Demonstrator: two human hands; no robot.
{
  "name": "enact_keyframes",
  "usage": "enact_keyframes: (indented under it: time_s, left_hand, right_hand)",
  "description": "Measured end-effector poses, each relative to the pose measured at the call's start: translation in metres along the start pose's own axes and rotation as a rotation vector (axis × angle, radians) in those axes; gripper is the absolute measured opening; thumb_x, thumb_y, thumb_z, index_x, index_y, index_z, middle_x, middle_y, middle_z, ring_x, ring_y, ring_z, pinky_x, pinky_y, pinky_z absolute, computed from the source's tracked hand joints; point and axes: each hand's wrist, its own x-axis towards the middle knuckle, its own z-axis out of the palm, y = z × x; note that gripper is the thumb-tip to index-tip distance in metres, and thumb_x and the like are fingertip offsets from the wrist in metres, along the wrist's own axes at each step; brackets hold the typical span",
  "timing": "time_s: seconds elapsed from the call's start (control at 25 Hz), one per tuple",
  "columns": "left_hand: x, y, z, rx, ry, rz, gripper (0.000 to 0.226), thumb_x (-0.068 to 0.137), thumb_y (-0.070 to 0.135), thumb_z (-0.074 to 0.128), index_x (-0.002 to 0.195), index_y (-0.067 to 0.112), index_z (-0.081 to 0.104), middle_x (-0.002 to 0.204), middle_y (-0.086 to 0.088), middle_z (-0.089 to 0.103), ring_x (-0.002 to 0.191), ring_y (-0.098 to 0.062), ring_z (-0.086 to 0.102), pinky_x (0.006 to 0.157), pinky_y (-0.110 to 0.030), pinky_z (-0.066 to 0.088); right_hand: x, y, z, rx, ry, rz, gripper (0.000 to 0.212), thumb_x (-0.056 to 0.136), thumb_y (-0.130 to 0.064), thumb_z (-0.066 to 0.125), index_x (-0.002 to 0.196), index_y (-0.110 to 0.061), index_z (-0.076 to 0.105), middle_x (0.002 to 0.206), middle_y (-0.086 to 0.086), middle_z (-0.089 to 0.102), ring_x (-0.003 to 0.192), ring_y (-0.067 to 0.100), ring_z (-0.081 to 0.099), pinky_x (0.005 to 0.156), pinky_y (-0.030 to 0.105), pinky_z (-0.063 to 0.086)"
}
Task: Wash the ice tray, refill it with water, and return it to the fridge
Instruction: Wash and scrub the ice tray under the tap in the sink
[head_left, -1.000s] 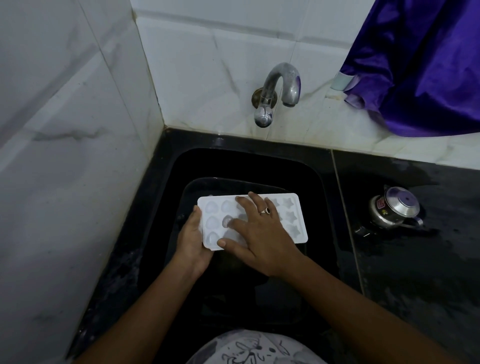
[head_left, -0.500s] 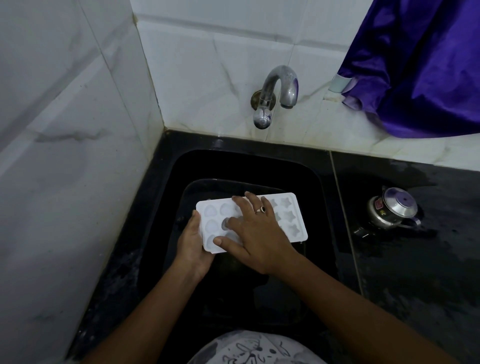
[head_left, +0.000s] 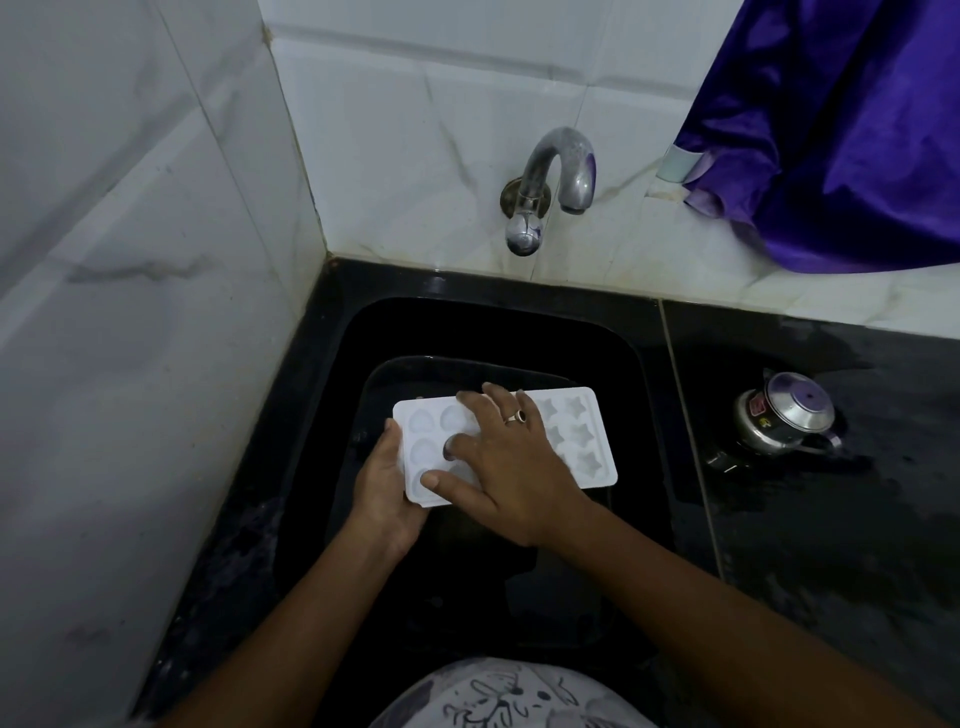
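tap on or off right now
Off, by what shows: no stream of water falls from the spout of the tap, and none lands on the ice tray held over the sink below.

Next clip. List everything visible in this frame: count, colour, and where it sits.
ice tray: one, white, held over the sink, cavities up
sink: one, black, set in the counter below the tap
tap: one, silver metal, on the back wall
counter: one, black, right of the sink
small lidded pot: one, silver metal, on the counter
cloth: one, purple, hanging at top right
wall tiles: white, marbled, back and left walls
ring: one, dark stone, on a right-hand finger
left hand: one, holds the tray's left end
right hand: one, fingers spread on the tray's top
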Motion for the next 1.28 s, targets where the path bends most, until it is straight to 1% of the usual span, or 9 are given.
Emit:
enact_keyframes:
  time_s: [0.2, 0.36, 0.52, 0.64, 0.84, 1.0, 1.08, 1.16, 1.28]
  left_hand:
    - [-0.003, 0.006, 0.003, -0.018, -0.001, 0.004, 0.068, 0.108, 0.059, 0.037, 0.138, 0.003, 0.062, 0.133, -0.026, 0.070, 0.125, -0.042, 0.066, 0.109, -0.055, 0.049]
    - [-0.001, 0.003, 0.002, -0.031, -0.019, -0.011, 0.068, 0.109, 0.058, 0.035, 0.142, 0.004, 0.059, 0.137, -0.026, 0.068, 0.128, -0.042, 0.063, 0.113, -0.057, 0.046]
    - [-0.004, 0.008, 0.004, -0.025, 0.003, -0.002, 0.067, 0.108, 0.059, 0.036, 0.137, 0.003, 0.061, 0.132, -0.026, 0.070, 0.123, -0.041, 0.067, 0.108, -0.056, 0.050]
    - [-0.006, 0.005, 0.005, -0.021, -0.014, 0.005, 0.065, 0.109, 0.057, 0.034, 0.135, 0.004, 0.062, 0.129, -0.025, 0.072, 0.116, -0.039, 0.070, 0.105, -0.054, 0.051]
    - [-0.004, 0.008, 0.006, -0.028, 0.017, 0.007, 0.067, 0.109, 0.059, 0.036, 0.135, 0.003, 0.062, 0.131, -0.026, 0.071, 0.124, -0.042, 0.067, 0.110, -0.057, 0.048]
    - [-0.006, 0.003, 0.003, -0.022, 0.010, 0.003, 0.066, 0.109, 0.058, 0.034, 0.135, 0.004, 0.062, 0.131, -0.026, 0.071, 0.118, -0.041, 0.069, 0.100, -0.054, 0.054]
    - [-0.005, 0.008, 0.005, -0.035, 0.010, 0.013, 0.065, 0.108, 0.058, 0.034, 0.133, 0.005, 0.063, 0.127, -0.024, 0.073, 0.113, -0.039, 0.071, 0.097, -0.053, 0.055]
    - [-0.003, 0.012, 0.005, -0.029, 0.011, 0.018, 0.066, 0.108, 0.059, 0.035, 0.132, 0.006, 0.064, 0.127, -0.024, 0.073, 0.113, -0.039, 0.071, 0.097, -0.053, 0.054]
    - [-0.004, 0.005, 0.005, 0.004, 0.032, 0.014, 0.065, 0.109, 0.058, 0.034, 0.132, 0.006, 0.064, 0.126, -0.024, 0.074, 0.110, -0.038, 0.073, 0.098, -0.054, 0.054]
  right_hand:
    - [-0.004, -0.006, 0.003, 0.018, 0.006, -0.008, 0.073, 0.097, -0.078, 0.026, 0.120, -0.025, 0.069, 0.161, 0.009, 0.035, 0.156, 0.032, 0.016, 0.126, 0.058, 0.007]
    - [0.002, -0.004, -0.003, 0.015, 0.011, 0.037, 0.067, 0.099, -0.076, 0.028, 0.118, -0.029, 0.072, 0.163, 0.008, 0.034, 0.156, 0.031, 0.016, 0.125, 0.059, 0.005]
    - [-0.004, -0.007, 0.000, 0.013, 0.008, -0.006, 0.071, 0.098, -0.078, 0.027, 0.124, -0.026, 0.068, 0.162, 0.009, 0.035, 0.156, 0.032, 0.015, 0.126, 0.059, 0.006]
    - [0.000, -0.003, -0.005, 0.002, -0.010, 0.018, 0.065, 0.100, -0.075, 0.029, 0.121, -0.030, 0.070, 0.163, 0.008, 0.033, 0.157, 0.032, 0.015, 0.126, 0.058, 0.003]
    - [-0.004, -0.008, 0.000, -0.021, -0.021, -0.017, 0.073, 0.098, -0.077, 0.027, 0.129, -0.024, 0.066, 0.163, 0.012, 0.033, 0.156, 0.034, 0.015, 0.126, 0.061, 0.006]
    - [0.004, -0.001, -0.007, -0.044, -0.010, -0.004, 0.062, 0.101, -0.073, 0.030, 0.120, -0.031, 0.072, 0.163, 0.008, 0.034, 0.156, 0.034, 0.017, 0.126, 0.060, 0.004]
    - [0.002, -0.001, -0.005, -0.047, 0.007, 0.001, 0.062, 0.102, -0.073, 0.028, 0.124, -0.032, 0.070, 0.162, 0.009, 0.035, 0.155, 0.033, 0.019, 0.126, 0.059, 0.005]
    - [-0.004, -0.002, -0.001, -0.049, 0.013, -0.014, 0.064, 0.102, -0.071, 0.027, 0.128, -0.029, 0.068, 0.161, 0.012, 0.037, 0.154, 0.034, 0.021, 0.125, 0.059, 0.008]
    - [0.000, -0.001, -0.003, -0.049, -0.003, -0.009, 0.062, 0.102, -0.070, 0.030, 0.123, -0.028, 0.070, 0.161, 0.011, 0.037, 0.154, 0.035, 0.021, 0.125, 0.059, 0.008]
